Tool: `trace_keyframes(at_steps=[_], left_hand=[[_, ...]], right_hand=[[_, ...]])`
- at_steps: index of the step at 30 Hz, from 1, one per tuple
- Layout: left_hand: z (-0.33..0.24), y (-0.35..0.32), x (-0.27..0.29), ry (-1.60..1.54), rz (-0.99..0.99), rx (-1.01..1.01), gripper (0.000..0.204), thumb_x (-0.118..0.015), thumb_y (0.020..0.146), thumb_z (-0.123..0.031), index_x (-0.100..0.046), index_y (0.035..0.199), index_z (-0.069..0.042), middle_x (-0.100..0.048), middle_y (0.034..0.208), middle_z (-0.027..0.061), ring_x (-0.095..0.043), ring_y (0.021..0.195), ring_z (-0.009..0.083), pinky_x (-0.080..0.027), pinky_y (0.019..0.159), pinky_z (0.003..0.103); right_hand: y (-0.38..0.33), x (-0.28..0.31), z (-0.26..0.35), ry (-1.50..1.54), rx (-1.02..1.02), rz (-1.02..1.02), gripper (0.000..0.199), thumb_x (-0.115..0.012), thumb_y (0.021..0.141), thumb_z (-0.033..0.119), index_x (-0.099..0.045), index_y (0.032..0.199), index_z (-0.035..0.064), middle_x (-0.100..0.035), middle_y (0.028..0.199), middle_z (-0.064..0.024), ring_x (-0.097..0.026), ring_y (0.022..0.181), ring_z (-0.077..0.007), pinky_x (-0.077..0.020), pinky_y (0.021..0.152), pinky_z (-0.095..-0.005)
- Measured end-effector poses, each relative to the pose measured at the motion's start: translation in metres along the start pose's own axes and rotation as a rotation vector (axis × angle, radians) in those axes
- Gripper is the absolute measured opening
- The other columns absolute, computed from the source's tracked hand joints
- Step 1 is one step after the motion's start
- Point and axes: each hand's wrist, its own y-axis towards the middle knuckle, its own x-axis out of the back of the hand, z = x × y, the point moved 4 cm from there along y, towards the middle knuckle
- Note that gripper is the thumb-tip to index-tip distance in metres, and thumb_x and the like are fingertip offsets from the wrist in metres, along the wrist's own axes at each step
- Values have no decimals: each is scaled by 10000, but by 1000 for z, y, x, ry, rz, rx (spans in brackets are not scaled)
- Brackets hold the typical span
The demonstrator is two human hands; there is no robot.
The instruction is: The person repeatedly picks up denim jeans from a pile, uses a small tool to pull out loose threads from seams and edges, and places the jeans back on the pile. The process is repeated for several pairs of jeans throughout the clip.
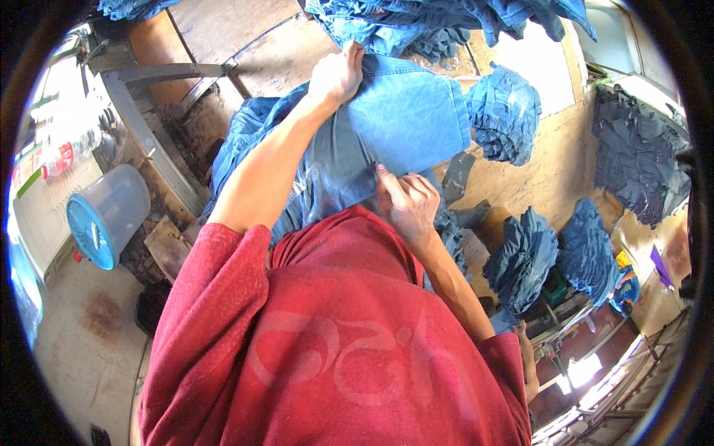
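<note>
A light blue denim piece (pixel 409 104) lies spread in front of me, with a darker grey-blue stretch (pixel 335 152) on its near left side. At its far edge my left hand (pixel 338 76) is closed, gripping the cloth. Lower and to the right, my right hand (pixel 407 197) pinches the near edge of the denim between thumb and fingers. More crumpled blue denim (pixel 249 137) hangs under my left forearm, towards my lap. Which layers each hand holds is partly hidden by the fingers.
A large heap of blue denim (pixel 416 26) lies at the far side. Bundles (pixel 506 111) stand to the right, with a dark cloth pile (pixel 639 152) beyond. On the left are a metal frame (pixel 152 149) and a plastic bucket (pixel 111 208). Another person's arm (pixel 526 357) shows lower right.
</note>
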Motion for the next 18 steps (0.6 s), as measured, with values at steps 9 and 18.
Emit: trace_keyframes(at_steps=[9,18], left_hand=[[3,1,-4,-30,-21,-17,281,-472,1112,-349,-557,1213,-101,-741,861,281,-723,800,504,-575,761,591],[4,0,-7,-62,4,-5,331,-518,1090,-381,-598,1217,-86,-743,898,285,-727,846,494,-573,791,582]], right_hand=[[-1,8,0,72,-94,-75,214,-767,871,117,-761,1084,129,-723,708,-58,-724,677,-254,-610,842,-415],[0,13,3,-69,-102,164,279,-771,878,103,-732,1153,105,-740,749,-58,-730,718,-258,-602,833,-397]])
